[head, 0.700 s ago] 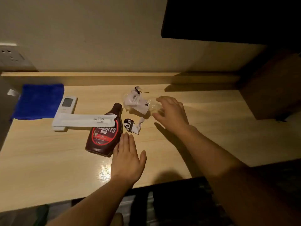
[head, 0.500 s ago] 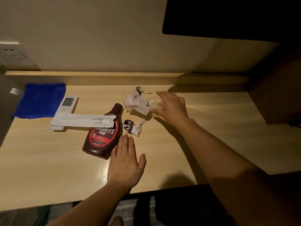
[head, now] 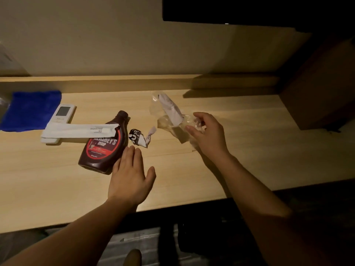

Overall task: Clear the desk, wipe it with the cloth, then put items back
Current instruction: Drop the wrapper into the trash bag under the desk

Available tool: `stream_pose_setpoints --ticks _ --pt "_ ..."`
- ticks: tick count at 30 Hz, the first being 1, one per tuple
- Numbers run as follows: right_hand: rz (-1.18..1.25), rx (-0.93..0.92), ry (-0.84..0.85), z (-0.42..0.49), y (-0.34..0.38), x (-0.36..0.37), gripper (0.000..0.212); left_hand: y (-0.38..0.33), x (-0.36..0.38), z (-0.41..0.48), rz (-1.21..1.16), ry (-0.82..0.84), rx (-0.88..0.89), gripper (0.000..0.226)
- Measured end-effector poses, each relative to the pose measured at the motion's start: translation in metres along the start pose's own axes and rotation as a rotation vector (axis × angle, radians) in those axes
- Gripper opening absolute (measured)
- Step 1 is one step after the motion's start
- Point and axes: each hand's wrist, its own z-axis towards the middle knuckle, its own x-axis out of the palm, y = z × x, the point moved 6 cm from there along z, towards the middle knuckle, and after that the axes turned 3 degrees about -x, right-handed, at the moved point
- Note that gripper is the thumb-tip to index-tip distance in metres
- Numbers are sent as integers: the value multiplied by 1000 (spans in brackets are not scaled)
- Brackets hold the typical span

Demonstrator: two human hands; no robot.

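Plastic bag: my right hand [head: 208, 134] has raised the clear plastic bag [head: 172, 117] off the desk [head: 249, 150]; half a second ago it lay crumpled there. It now hangs stretched, long axis running from my fingers up and left toward the wall, a white label inside.
Right hand: fingertips pinched together on the bag's near corner.
Left hand: my left hand [head: 129, 174] lies flat, fingers apart, gripping nothing, in the same place as before, fingertips just beside the bottle's base.
Syrup bottle: a brown syrup bottle [head: 104, 144] lies on its side, cap pointing away from me.
Paper sleeve: a long white paper sleeve [head: 78, 130] rests across the bottle and a white remote [head: 60, 120].
Wrapper: a small torn wrapper [head: 141, 138] lies between the bottle and the bag.
Cloth: the blue cloth [head: 29, 110] sits at the far left, beside the remote.
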Motion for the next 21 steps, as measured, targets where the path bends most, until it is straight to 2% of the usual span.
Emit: stream_pose_setpoints --ticks 8,12,18,21 --pt "-36 32 -140 -129 -16 -61 50 -3 -3 -5 -48 -57 29 66" --pt "-19 134 -117 -202 -25 -83 51 -5 -6 -8 -66 -83 43 57" --pt "-24 234 -103 -302 -50 -100 50 -6 -5 -11 -53 -96 58 57" --pt "-216 168 -89 -334 -66 -95 44 -7 -7 -13 -42 -106 64 57"
